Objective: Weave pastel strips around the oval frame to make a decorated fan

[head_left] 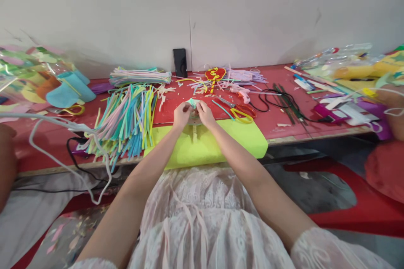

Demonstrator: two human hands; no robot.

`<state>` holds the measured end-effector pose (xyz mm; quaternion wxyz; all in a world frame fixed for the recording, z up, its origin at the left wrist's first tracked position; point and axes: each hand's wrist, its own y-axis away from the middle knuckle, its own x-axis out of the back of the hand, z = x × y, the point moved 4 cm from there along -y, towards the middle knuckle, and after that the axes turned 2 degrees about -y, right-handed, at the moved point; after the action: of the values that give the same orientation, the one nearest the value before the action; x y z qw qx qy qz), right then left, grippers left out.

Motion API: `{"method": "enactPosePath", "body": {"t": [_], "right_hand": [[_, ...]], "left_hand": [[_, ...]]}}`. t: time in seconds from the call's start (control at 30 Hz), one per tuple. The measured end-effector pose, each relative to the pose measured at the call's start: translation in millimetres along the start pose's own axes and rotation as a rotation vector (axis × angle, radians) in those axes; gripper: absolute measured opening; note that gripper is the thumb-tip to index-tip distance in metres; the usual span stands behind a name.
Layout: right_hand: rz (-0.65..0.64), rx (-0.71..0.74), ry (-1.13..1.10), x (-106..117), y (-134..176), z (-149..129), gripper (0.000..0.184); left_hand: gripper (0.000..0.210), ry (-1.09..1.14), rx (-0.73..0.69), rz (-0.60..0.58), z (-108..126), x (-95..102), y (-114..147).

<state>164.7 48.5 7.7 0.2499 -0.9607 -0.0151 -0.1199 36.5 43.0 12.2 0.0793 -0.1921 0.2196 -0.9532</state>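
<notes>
your left fingers (pixel 188 106) and right fingers (pixel 199 106) pinching a mint-green piece (pixel 192 102), centre, red table (pixel 274 76) across mid-frame, white partition (pixel 126 21) along the top

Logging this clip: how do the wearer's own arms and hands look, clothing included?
The left hand and right hand are ungloved, with no wristband visible. Short, pale pinkish-white sleeves, the right sleeve showing a swirling lace pattern, leave the forearms uncovered.

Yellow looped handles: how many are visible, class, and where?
2: one handle by the lime sheet, right of the right hand; another handle near the blue shape at left. Others may be hidden.
</notes>
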Motion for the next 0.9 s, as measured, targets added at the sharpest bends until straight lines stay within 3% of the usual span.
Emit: {"method": "enactPosePath", "body": {"t": [0.43, 0.67, 0.9], "right_hand": [[-0.071, -0.005, 0.046, -2.0, 1.1, -1.3, 0.027], [-0.04, 0.003, -0.023, 2.0, 1.6, -8.4, 0.03], [-0.059, 0.034, -0.047, 1.9, 0.1, -9.3, 0.032]], "left_hand": [[0.014, 0.254, 0.031, -0.111, -12.1, -5.9, -5.0], [0.021, 0.31, 0.128, -0.103, -12.8, -5.1, -7.1], [0.023, 0.3, 0.115, -0.105, -7.1, 0.6, -8.5]]}}
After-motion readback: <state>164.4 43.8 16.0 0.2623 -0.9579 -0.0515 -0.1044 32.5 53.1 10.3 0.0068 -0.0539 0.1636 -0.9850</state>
